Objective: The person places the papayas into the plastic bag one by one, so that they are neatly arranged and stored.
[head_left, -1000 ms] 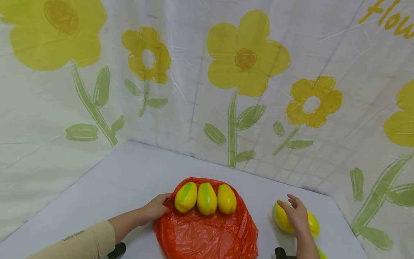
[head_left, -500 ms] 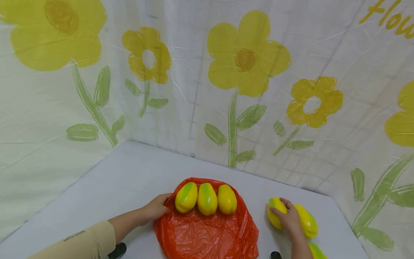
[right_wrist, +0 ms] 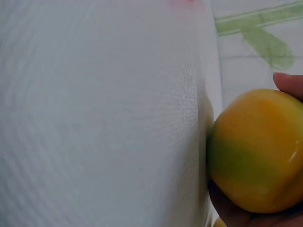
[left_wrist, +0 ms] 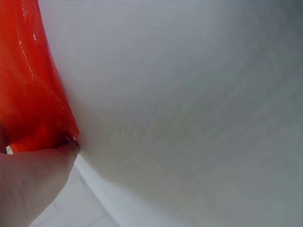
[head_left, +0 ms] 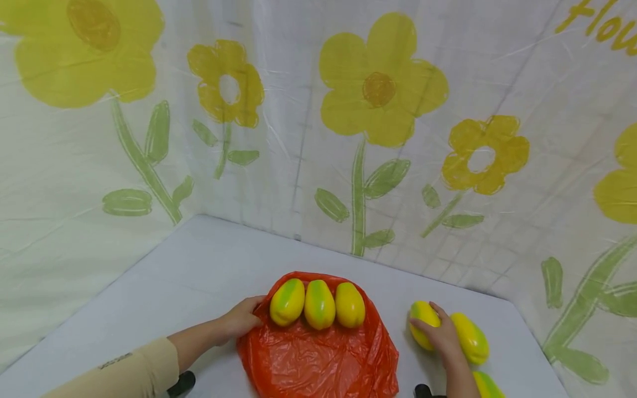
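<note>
In the head view, a red plastic bag (head_left: 313,359) lies spread with its mouth open. Three yellow-green papayas (head_left: 320,305) sit in a row inside its far end. My left hand (head_left: 241,318) pinches the bag's left rim; the left wrist view shows the thumb (left_wrist: 38,175) against the red plastic (left_wrist: 33,80). To the right of the bag, my right hand (head_left: 444,331) grips another papaya (head_left: 423,323), fingers and thumb around its sides. That papaya (right_wrist: 258,151) fills the right part of the right wrist view, close to the table surface.
Two more papayas lie right of my right hand: one beside it (head_left: 470,338) and one partly hidden at the bottom edge (head_left: 486,385). A white table (head_left: 199,265) meets a flower-printed curtain (head_left: 298,138). Dark objects (head_left: 182,383) show beneath the forearms.
My right hand has come down from above the papayas and moved left, taking hold of the left one, which has shifted slightly left. My left hand stays on the bag's rim.
</note>
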### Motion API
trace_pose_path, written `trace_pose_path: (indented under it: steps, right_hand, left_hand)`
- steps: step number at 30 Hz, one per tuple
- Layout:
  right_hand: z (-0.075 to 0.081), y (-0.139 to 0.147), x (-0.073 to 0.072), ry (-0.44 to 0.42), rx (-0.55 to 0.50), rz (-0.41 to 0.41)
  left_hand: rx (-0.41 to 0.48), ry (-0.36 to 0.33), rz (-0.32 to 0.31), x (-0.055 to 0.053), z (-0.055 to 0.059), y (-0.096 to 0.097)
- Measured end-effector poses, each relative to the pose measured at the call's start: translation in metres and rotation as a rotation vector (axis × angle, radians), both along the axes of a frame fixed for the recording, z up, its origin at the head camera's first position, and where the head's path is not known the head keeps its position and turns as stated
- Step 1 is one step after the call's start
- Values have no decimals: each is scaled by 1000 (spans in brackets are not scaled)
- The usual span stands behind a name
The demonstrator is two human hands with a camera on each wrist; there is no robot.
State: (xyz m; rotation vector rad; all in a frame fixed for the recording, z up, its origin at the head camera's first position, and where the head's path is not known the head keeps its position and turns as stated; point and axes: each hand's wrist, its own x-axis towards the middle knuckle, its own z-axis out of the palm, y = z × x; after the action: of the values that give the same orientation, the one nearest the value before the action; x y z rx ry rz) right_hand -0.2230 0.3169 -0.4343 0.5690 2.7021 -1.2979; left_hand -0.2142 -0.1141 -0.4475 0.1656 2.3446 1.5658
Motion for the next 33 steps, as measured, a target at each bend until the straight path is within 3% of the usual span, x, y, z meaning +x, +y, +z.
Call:
trace_pose_path:
  steps: [14,20,28,33]
  right_hand:
    - [1,-1,-2,1,5,8]
    - [10,0,1,3,-74,-33]
    - [21,-2,3,32,-104,-76]
    - [24,-6,5,56,-96,-73]
  left_hand:
    - [7,10,-12,0,1,-1]
    - [19,23,-38,0,1,-1]
    - [1,8,-1,1,0,0]
    - [12,12,-15,1,1,0]
